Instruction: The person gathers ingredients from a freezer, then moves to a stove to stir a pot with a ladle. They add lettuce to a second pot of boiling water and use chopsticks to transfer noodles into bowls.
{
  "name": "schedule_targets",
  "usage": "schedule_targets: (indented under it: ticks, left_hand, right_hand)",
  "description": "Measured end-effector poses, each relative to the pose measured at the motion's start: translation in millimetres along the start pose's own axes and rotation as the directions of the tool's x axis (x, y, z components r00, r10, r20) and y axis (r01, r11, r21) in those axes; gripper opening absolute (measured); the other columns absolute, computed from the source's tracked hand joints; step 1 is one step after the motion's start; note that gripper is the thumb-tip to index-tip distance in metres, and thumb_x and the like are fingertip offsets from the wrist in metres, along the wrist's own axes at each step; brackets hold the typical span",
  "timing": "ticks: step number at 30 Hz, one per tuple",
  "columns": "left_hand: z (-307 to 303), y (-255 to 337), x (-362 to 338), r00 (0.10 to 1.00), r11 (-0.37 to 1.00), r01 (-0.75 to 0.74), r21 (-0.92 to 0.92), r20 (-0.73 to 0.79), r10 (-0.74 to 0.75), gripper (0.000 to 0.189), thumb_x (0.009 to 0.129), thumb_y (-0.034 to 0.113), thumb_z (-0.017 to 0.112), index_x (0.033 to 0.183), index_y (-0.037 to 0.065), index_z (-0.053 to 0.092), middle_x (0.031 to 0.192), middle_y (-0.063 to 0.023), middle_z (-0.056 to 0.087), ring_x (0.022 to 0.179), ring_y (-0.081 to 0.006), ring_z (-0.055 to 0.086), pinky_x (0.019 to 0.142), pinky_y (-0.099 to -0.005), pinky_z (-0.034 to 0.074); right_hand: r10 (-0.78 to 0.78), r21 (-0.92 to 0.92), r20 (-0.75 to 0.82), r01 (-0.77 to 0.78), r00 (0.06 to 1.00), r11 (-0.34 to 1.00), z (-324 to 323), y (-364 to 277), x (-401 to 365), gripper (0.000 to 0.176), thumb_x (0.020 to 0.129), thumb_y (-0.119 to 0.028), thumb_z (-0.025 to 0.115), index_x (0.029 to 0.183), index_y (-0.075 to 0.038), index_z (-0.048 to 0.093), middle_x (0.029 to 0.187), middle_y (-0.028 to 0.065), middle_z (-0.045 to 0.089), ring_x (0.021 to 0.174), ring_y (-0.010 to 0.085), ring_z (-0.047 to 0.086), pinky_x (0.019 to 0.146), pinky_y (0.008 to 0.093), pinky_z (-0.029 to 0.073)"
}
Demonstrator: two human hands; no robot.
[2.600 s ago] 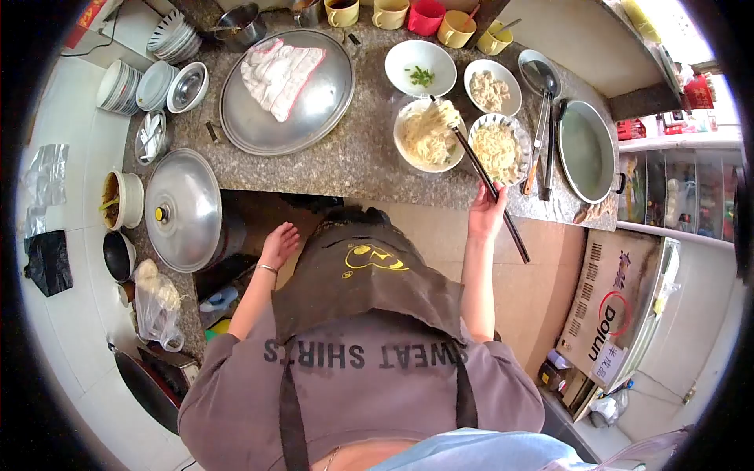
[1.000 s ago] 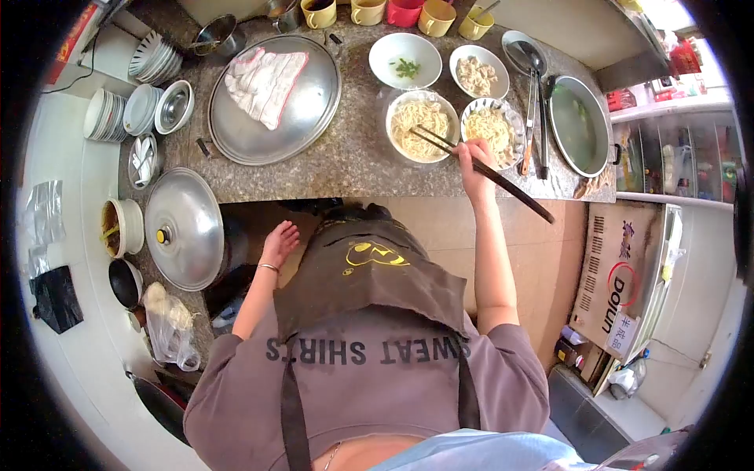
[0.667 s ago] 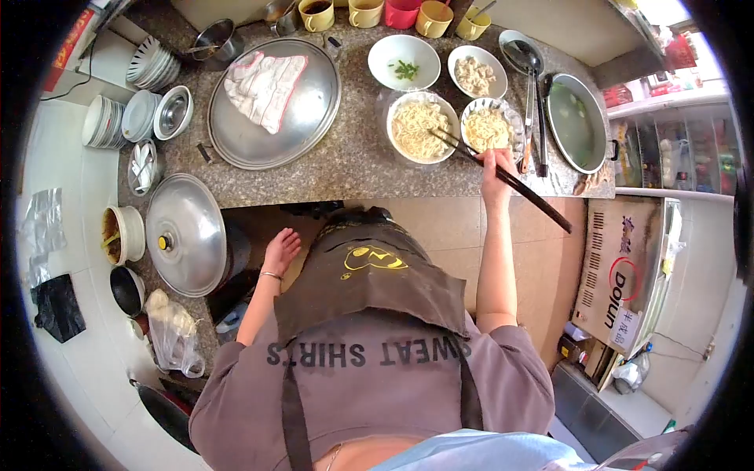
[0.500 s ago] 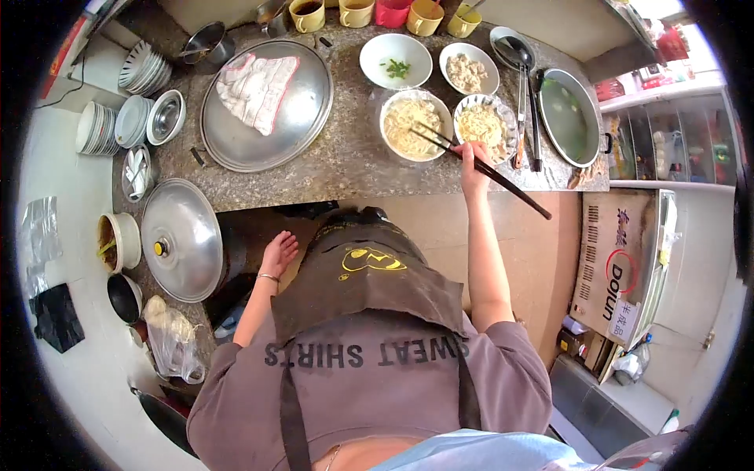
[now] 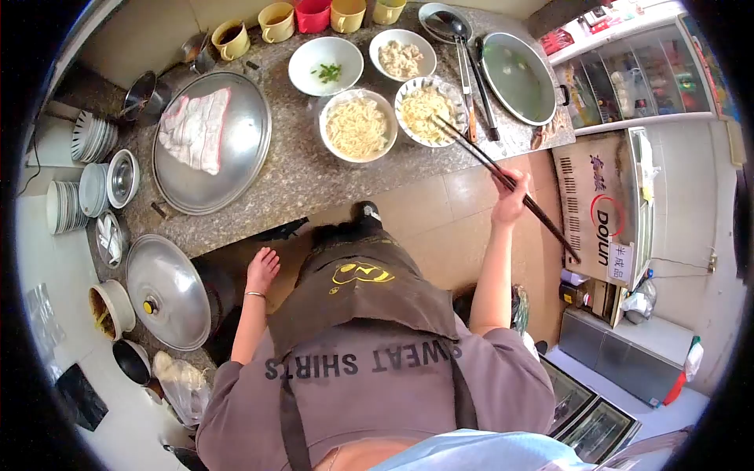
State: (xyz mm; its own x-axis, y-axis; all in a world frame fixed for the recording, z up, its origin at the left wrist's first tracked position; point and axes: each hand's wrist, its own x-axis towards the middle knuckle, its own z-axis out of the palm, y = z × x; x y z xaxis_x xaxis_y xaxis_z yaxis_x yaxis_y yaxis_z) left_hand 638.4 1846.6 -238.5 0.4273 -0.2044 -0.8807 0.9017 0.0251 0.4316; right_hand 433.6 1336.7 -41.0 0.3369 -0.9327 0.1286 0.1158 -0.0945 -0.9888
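My right hand grips a pair of long dark chopsticks near their middle. Their tips touch the noodles in a fluted bowl close to the counter's front edge. Beside it stands a round bowl filled with noodles. Behind these are a white bowl with chopped green onion and another bowl holding pale chunks of food. My left hand hangs by my side, below the counter edge, with its fingers loosely stretched and nothing in them.
A large metal lid with a cloth lies left on the counter. At right are a pot of greenish liquid, a ladle and a black-handled utensil. Several cups line the back. A carton stands right.
The chopsticks have gone from the round noodle bowl to the fluted one, and my right hand has moved right and back. The view has turned, shifting the counter leftward.
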Motion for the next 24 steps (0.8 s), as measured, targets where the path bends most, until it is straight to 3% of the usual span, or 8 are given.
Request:
schedule_targets:
  ticks: [4, 7, 11, 13, 15, 18, 21, 24]
  left_hand:
    - [42, -8, 4, 1.000, 1.000, 0.016, 0.010, 0.017, -0.017, 0.037, 0.085, 0.034, 0.053, 0.113, 0.009, 0.050, 0.110, -0.0050, 0.056, 0.099, -0.0194, 0.053, 0.084, -0.0341, 0.044]
    - [79, -15, 13, 1.000, 1.000, -0.005, 0.011, 0.021, 0.005, 0.037, 0.085, 0.034, 0.053, 0.112, 0.009, 0.051, 0.109, -0.0053, 0.056, 0.097, -0.0191, 0.053, 0.083, -0.0340, 0.044]
    - [135, -45, 4, 0.994, 0.996, -0.080, -0.046, -0.072, 0.076, 0.038, 0.084, 0.033, 0.055, 0.113, 0.009, 0.051, 0.108, -0.0057, 0.056, 0.095, -0.0186, 0.054, 0.083, -0.0344, 0.043]
    - [170, -65, 6, 1.000, 0.997, -0.002, -0.079, -0.026, 0.000, 0.039, 0.084, 0.032, 0.055, 0.115, 0.009, 0.050, 0.110, -0.0058, 0.056, 0.096, -0.0185, 0.054, 0.083, -0.0347, 0.043]
    - [209, -79, 3, 0.997, 0.997, 0.020, -0.071, -0.072, -0.025, 0.039, 0.084, 0.031, 0.054, 0.115, 0.009, 0.050, 0.112, -0.0059, 0.055, 0.097, -0.0190, 0.054, 0.084, -0.0351, 0.043]
    - [259, -93, -17, 0.996, 0.996, -0.024, -0.089, -0.084, 0.017, 0.037, 0.085, 0.032, 0.053, 0.114, 0.009, 0.050, 0.114, -0.0065, 0.054, 0.102, -0.0210, 0.052, 0.086, -0.0349, 0.042]
    - [277, -107, -20, 0.995, 0.996, 0.026, -0.082, -0.094, -0.034, 0.037, 0.085, 0.032, 0.054, 0.114, 0.009, 0.051, 0.114, -0.0062, 0.054, 0.103, -0.0222, 0.052, 0.087, -0.0362, 0.042]
    - [288, -111, -22, 0.991, 0.993, 0.032, -0.116, -0.127, -0.047, 0.036, 0.084, 0.031, 0.055, 0.112, 0.009, 0.051, 0.113, -0.0061, 0.054, 0.103, -0.0236, 0.051, 0.086, -0.0379, 0.042]
  right_hand:
    - [-0.026, -0.032, -0.098, 0.023, 0.995, 0.999, -25, 66, 45, 0.036, 0.094, -0.023, 0.035, 0.085, 0.003, 0.058, 0.085, 0.0094, 0.056, 0.080, 0.0207, 0.057, 0.075, 0.0328, 0.050]
    - [-0.070, -0.234, 0.180, 0.112, 0.981, 0.966, 4, 78, 68, 0.034, 0.092, -0.018, 0.040, 0.075, 0.003, 0.060, 0.080, 0.0091, 0.057, 0.075, 0.0194, 0.056, 0.069, 0.0284, 0.048]
    - [-0.195, -0.317, 0.263, 0.275, 0.945, 0.907, -8, 59, 114, 0.028, 0.089, -0.013, 0.046, 0.071, 0.001, 0.061, 0.078, 0.0093, 0.056, 0.073, 0.0196, 0.057, 0.064, 0.0284, 0.046]
    - [-0.174, -0.277, 0.545, 0.372, 0.820, 0.886, -12, 46, 127, 0.021, 0.085, -0.010, 0.050, 0.070, 0.000, 0.062, 0.076, 0.0089, 0.056, 0.072, 0.0195, 0.057, 0.064, 0.0296, 0.045]
    - [-0.114, -0.305, 0.619, 0.371, 0.777, 0.877, -27, 38, 149, 0.016, 0.082, -0.008, 0.053, 0.071, -0.002, 0.063, 0.076, 0.0083, 0.057, 0.072, 0.0187, 0.057, 0.063, 0.0296, 0.046]
    - [-0.086, -0.353, 0.582, 0.346, 0.809, 0.870, -61, 7, 188, 0.017, 0.081, -0.005, 0.051, 0.071, -0.001, 0.064, 0.077, 0.0081, 0.056, 0.071, 0.0192, 0.056, 0.064, 0.0298, 0.046]
    - [-0.155, -0.281, 0.350, 0.261, 0.924, 0.923, -124, 16, 210, 0.027, 0.088, -0.014, 0.042, 0.079, 0.002, 0.062, 0.082, 0.0106, 0.056, 0.077, 0.0187, 0.056, 0.069, 0.0295, 0.047]
    - [0.237, 0.042, -0.024, -0.236, 0.971, 0.971, -169, 80, 192, 0.046, 0.094, -0.040, 0.033, 0.095, 0.001, 0.054, 0.096, 0.0104, 0.056, 0.089, 0.0215, 0.056, 0.083, 0.0330, 0.047]
